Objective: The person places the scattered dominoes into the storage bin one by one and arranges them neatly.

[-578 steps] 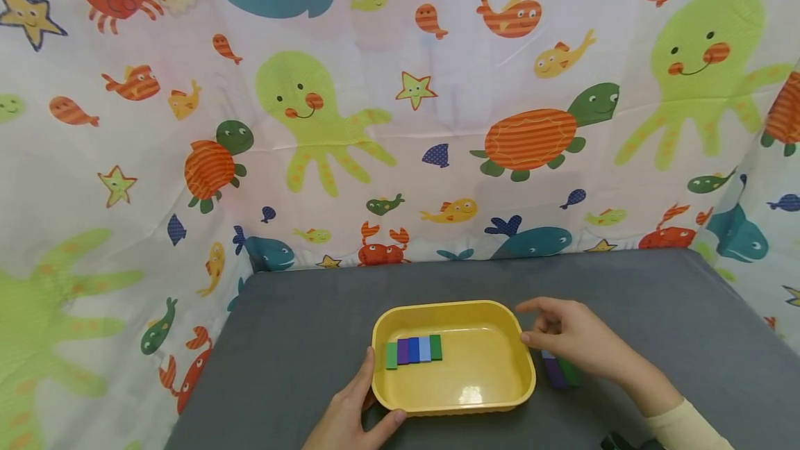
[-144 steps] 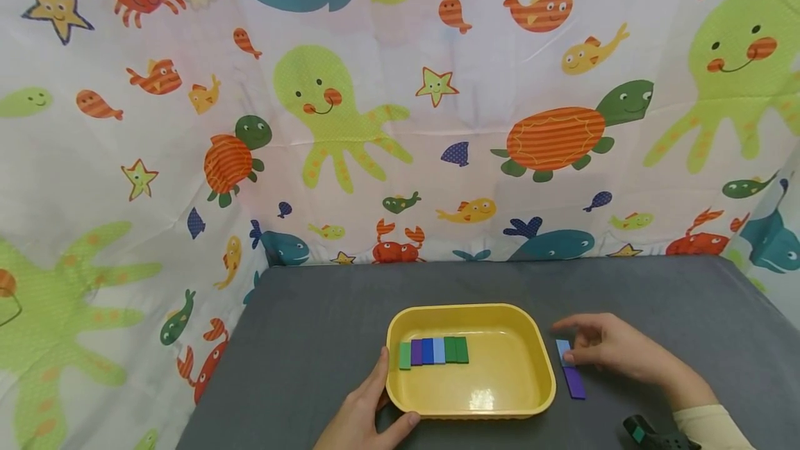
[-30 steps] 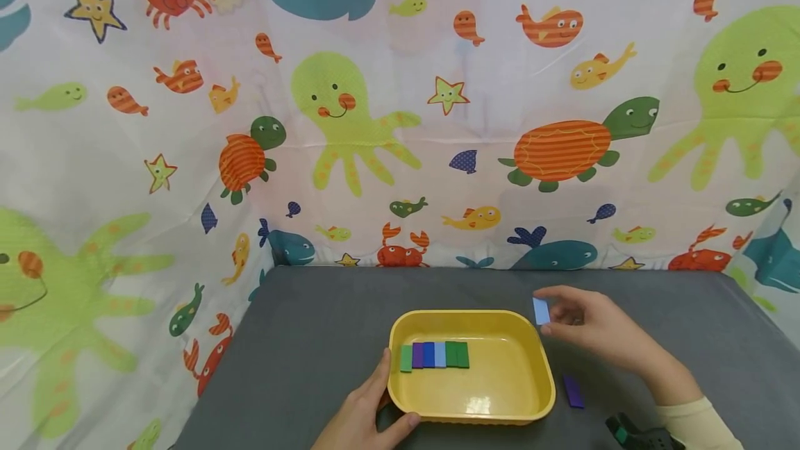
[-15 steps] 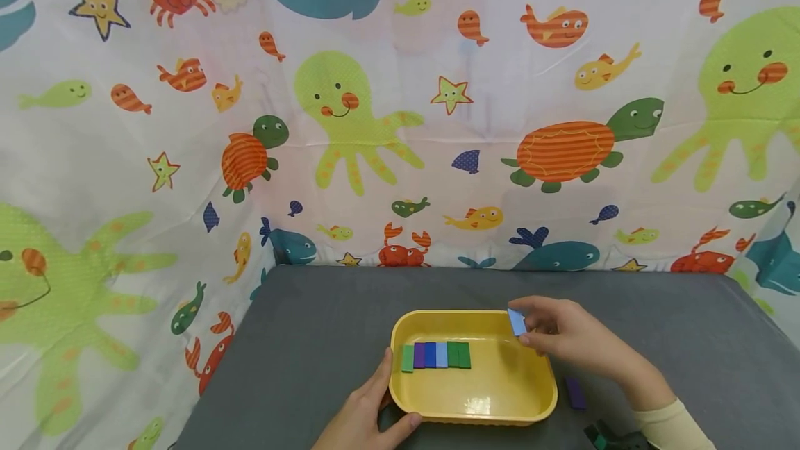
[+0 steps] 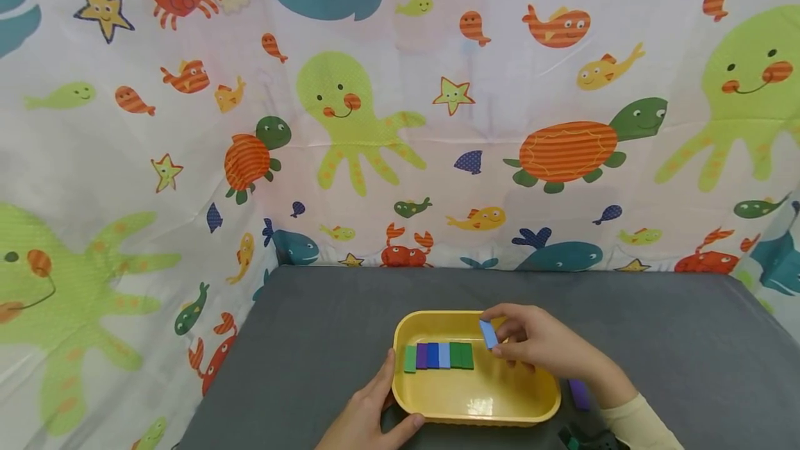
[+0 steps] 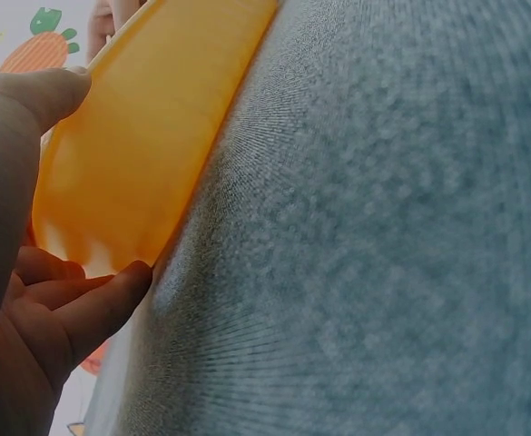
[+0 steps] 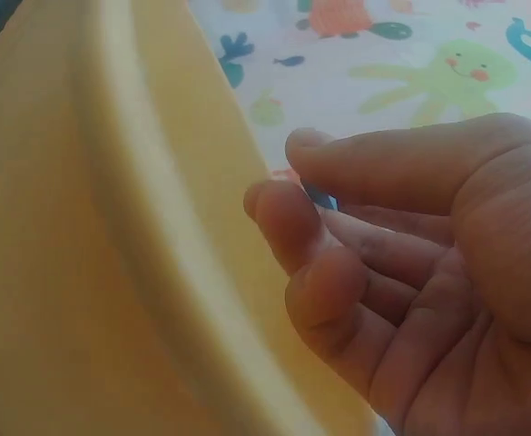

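Note:
My right hand [image 5: 540,342] pinches a light blue tile [image 5: 489,334] between thumb and fingers, tilted over the yellow plastic tray [image 5: 481,394]. In the right wrist view only a sliver of that tile [image 7: 320,196] shows behind the fingers. Inside the tray lies a side-by-side row of tiles: light green [image 5: 410,359], purple [image 5: 421,356], blue [image 5: 432,355], light blue [image 5: 444,355] and two dark green [image 5: 461,355] at the right end. My left hand [image 5: 369,405] grips the tray's left end, thumb at the front rim, as the left wrist view also shows.
A purple tile [image 5: 579,394] lies on the grey tabletop [image 5: 337,311] right of the tray, partly hidden by the right forearm. A dark device [image 5: 587,439] is near the right wrist. Behind the table hangs a sea-animal curtain [image 5: 387,110].
The right hand took the light blue tile from the table and carried it left, from beyond the tray's right rim to over the tray. A second dark green tile joined the row earlier.

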The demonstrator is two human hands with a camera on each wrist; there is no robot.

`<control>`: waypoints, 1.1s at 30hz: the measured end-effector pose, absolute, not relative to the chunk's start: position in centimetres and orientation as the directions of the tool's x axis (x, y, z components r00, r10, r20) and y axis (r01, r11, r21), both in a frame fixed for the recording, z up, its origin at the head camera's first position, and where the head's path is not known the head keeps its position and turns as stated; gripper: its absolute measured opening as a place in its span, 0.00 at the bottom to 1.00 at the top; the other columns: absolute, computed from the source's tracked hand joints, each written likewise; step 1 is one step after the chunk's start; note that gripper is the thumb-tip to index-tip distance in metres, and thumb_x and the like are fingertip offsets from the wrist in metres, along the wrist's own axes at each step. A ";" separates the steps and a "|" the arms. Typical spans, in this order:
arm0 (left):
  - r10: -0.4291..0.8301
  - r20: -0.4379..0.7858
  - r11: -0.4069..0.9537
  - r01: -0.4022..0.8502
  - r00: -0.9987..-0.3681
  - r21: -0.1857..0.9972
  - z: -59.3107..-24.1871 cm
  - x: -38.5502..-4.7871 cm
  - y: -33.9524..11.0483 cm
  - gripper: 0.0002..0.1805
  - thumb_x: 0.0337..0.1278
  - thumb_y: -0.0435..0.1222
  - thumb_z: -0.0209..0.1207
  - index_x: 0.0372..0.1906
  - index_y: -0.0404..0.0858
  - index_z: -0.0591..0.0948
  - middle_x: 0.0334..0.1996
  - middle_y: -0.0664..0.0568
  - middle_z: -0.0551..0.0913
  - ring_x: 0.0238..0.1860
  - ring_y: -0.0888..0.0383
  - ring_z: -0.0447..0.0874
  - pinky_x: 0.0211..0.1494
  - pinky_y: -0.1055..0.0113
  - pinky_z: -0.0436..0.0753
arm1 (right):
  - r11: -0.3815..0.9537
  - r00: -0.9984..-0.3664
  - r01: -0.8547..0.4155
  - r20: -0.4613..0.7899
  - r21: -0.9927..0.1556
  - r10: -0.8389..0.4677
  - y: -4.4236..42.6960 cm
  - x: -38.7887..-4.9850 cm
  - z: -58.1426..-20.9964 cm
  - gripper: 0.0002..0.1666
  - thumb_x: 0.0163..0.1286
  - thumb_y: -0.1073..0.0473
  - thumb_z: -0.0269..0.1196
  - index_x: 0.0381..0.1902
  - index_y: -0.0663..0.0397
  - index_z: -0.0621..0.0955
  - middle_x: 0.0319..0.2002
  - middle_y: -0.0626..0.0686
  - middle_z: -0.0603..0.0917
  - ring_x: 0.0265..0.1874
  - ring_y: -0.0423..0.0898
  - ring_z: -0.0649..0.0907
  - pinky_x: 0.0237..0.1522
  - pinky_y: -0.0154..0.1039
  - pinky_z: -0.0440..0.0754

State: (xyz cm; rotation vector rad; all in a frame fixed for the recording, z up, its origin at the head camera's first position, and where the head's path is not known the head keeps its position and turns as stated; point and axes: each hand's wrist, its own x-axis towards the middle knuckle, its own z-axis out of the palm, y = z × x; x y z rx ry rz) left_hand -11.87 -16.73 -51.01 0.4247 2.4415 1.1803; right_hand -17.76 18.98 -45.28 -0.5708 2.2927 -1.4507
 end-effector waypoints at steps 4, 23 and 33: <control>0.420 -0.228 0.609 0.087 -0.878 0.788 -50.9 -11.8 -16.7 0.64 0.68 0.67 0.66 0.91 0.39 0.46 0.87 0.44 0.58 0.81 0.43 0.68 0.73 0.41 0.78 | 0.412 -0.849 -0.158 -0.089 -0.898 -0.520 18.4 -18.1 -45.9 0.31 0.75 0.60 0.73 0.71 0.64 0.78 0.40 0.57 0.88 0.25 0.56 0.84 0.24 0.40 0.86; 0.416 -0.242 0.602 0.066 -0.877 0.796 -51.0 -11.9 -16.7 0.64 0.68 0.67 0.66 0.91 0.39 0.46 0.87 0.44 0.58 0.80 0.43 0.69 0.71 0.45 0.81 | 0.591 -0.869 -0.193 -0.144 -0.783 -0.474 16.4 -19.1 -46.9 0.30 0.67 0.60 0.80 0.63 0.63 0.84 0.32 0.49 0.84 0.29 0.50 0.82 0.28 0.38 0.80; 0.421 -0.229 0.599 0.080 -0.878 0.797 -51.1 -11.8 -16.6 0.63 0.69 0.66 0.66 0.91 0.39 0.46 0.87 0.43 0.58 0.80 0.44 0.69 0.71 0.47 0.82 | 0.637 -0.875 -0.215 -0.144 -0.740 -0.462 15.8 -18.9 -47.3 0.27 0.63 0.62 0.82 0.58 0.62 0.86 0.29 0.48 0.81 0.28 0.49 0.79 0.28 0.36 0.77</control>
